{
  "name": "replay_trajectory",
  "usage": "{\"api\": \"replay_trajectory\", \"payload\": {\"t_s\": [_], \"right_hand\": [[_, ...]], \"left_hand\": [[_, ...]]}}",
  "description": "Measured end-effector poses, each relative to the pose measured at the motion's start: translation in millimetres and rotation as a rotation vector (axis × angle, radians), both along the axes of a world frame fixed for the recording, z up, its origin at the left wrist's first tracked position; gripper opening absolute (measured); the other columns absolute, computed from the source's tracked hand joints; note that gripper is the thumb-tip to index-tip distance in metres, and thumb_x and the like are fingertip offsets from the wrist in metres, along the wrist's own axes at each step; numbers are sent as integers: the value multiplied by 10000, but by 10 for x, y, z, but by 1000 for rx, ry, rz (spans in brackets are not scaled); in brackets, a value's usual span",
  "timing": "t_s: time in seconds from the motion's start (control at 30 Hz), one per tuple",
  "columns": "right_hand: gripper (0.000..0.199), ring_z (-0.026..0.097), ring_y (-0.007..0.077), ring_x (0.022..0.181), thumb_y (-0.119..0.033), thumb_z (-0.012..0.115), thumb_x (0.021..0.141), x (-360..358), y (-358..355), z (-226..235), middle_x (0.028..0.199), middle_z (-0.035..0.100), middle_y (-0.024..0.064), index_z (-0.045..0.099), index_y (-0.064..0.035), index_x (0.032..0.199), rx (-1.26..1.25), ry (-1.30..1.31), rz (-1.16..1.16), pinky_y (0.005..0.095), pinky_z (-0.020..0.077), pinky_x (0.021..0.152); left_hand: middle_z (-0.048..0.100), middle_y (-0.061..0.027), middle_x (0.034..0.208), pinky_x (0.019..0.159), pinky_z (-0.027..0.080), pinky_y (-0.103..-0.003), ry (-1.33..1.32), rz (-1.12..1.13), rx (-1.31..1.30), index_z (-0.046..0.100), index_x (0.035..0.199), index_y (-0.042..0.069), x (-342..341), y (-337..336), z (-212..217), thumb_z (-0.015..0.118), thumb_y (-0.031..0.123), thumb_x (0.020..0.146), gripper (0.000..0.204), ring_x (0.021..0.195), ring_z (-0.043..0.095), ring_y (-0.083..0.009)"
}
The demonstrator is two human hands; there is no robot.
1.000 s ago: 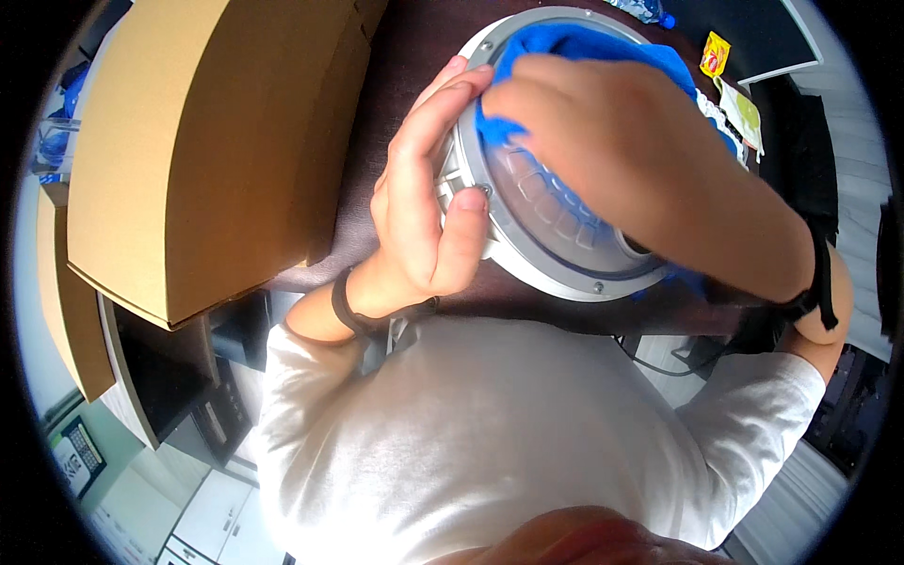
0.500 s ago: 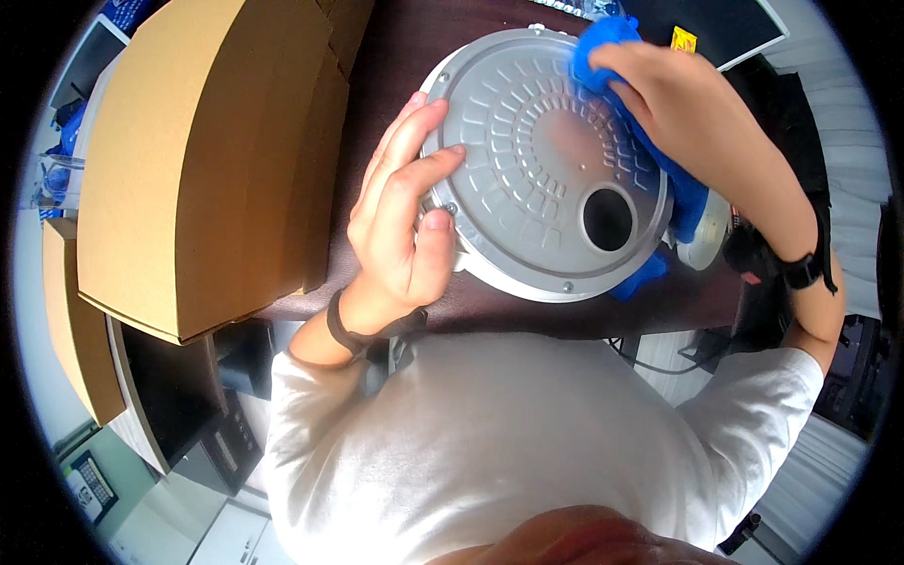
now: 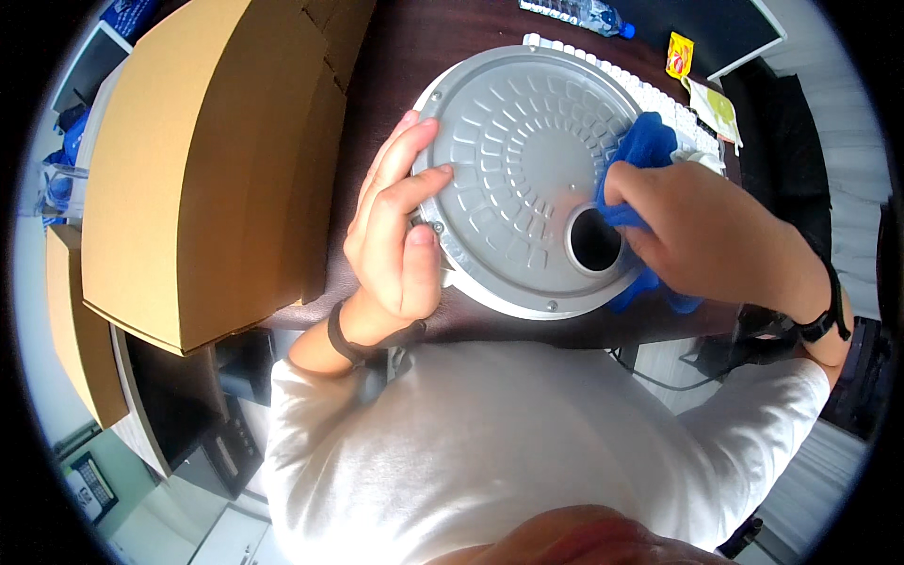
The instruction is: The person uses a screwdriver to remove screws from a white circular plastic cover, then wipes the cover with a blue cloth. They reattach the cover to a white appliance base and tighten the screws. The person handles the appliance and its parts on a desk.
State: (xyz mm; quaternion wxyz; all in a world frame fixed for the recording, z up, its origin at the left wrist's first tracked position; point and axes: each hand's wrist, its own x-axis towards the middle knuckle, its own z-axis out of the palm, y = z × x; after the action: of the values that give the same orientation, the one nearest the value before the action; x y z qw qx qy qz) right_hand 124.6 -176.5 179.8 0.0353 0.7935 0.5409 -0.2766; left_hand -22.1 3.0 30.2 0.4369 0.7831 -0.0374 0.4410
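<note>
A round, silver metal-faced housing (image 3: 499, 104) with a pale rim, raised markings in rings and one round dark hole (image 3: 595, 241) is tilted up over the dark table. My left hand (image 3: 395, 226) grips its left edge, fingers over the metal face. At the right side, beside the hole, my right hand (image 3: 687, 226) is closed on a bunched blue cloth (image 3: 645, 141). The cloth touches the metal face near its edge. More blue cloth shows below my right hand, partly behind the housing.
A large cardboard box (image 3: 226, 179) stands on the left. Behind the housing lie a white keyboard (image 3: 650, 94), a plastic bottle with a blue cap (image 3: 589, 14), a yellow packet (image 3: 679, 55) and a white-and-green packet (image 3: 716, 111). A dark screen (image 3: 716, 28) is at the back right.
My right hand has moved with the blue cloth from the housing's far right edge toward me, beside the hole. The housing has shifted slightly left and nearer; my left hand keeps its grip.
</note>
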Motion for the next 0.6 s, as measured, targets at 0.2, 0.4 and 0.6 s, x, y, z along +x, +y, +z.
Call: {"api": "replay_trajectory", "payload": {"t_s": [0.2, 0.4, 0.6], "right_hand": [[148, 611, 324, 725, -58, 564, 842, 133, -82, -222, 833, 610, 166, 493, -46, 972, 371, -16, 32, 345, 475, 648], [190, 600, 295, 686, -73, 598, 803, 50, 139, -248, 791, 598, 129, 506, -53, 968, 412, 14, 214, 351, 452, 589], [224, 548, 248, 546, -98, 642, 766, -185, 166, -290, 684, 551, 97, 525, -65, 954, 429, 70, 396, 343, 422, 518]], "left_hand": [[449, -312, 1272, 1044, 260, -499, 13, -1, -8, 526, 1005, -27, 17, -2, -25, 356, 373, 933, 440, 1249, 390, -418], [446, -308, 1276, 1047, 255, -500, 37, 21, -12, 524, 1008, -21, -12, -16, -12, 350, 384, 932, 447, 1251, 388, -417], [448, -305, 1276, 1048, 257, -501, 31, 7, -13, 522, 1002, -25, 3, -13, -21, 346, 372, 929, 440, 1248, 393, -414]]}}
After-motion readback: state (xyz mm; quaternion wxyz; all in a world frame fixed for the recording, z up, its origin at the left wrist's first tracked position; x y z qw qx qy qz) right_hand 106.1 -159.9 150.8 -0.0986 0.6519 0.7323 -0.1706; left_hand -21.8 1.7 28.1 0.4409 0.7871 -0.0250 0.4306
